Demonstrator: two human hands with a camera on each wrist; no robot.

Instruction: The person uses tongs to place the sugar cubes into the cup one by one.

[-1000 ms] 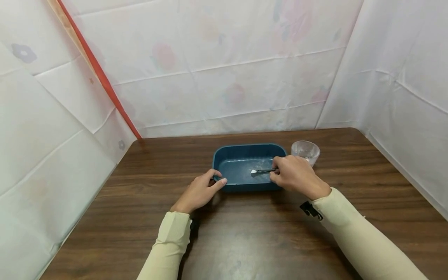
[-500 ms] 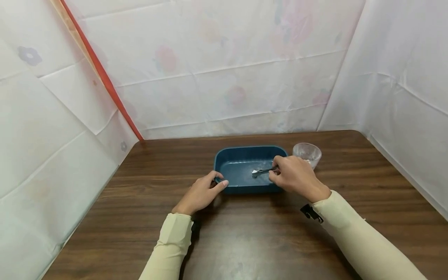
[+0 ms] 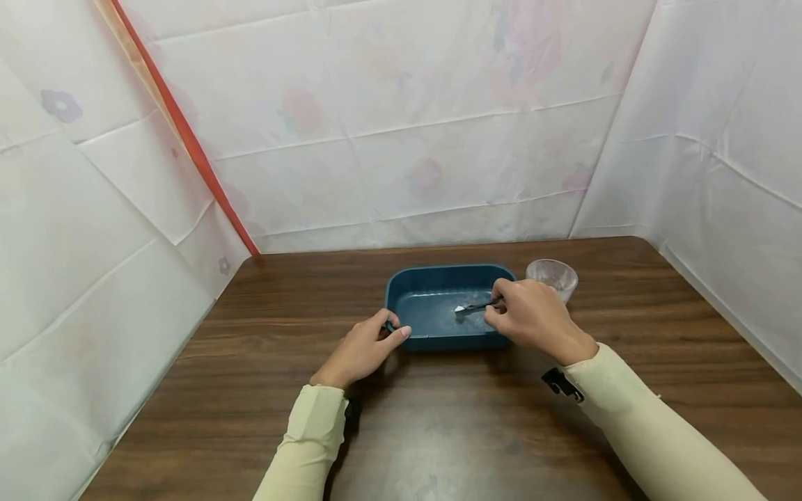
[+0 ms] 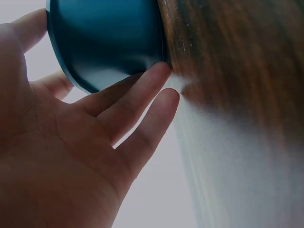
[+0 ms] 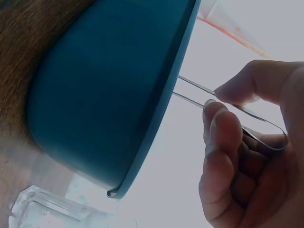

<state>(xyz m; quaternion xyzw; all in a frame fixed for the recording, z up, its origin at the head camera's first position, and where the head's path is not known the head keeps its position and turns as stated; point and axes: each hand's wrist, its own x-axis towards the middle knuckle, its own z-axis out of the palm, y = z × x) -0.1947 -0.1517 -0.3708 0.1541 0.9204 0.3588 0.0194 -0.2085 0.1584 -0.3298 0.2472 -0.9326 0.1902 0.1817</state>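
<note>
A dark blue rectangular dish (image 3: pixel 413 344) stands on the table. At its near left corner my left hand (image 3: pixel 357 353) grips the rim, thumb on the near side. The left wrist view shows the fingers against the dish's outer wall (image 4: pixel 109 38). Above the dish's right side, my right hand (image 3: pixel 537 321) pinches metal tweezers (image 3: pixel 481 305) between thumb and fingers. A small white piece (image 3: pixel 460 309) shows at their tips, low over the dish floor; whether it touches the floor I cannot tell. The right wrist view shows the tweezers' bent end (image 5: pixel 259 117), while the dish hides the tips.
Just beyond my right hand stands a clear glass bowl (image 3: pixel 560 275), partly hidden; its contents are hard to make out. The brown wooden table (image 3: pixel 250 362) ends at white patterned sheeting (image 3: pixel 351 181) at the back and sides. A red strip (image 3: pixel 200 160) runs down the left corner.
Everything sits slightly lower and further right in the head view. Both hands keep their holds. The tweezers' tips have shifted only a little within the dish.
</note>
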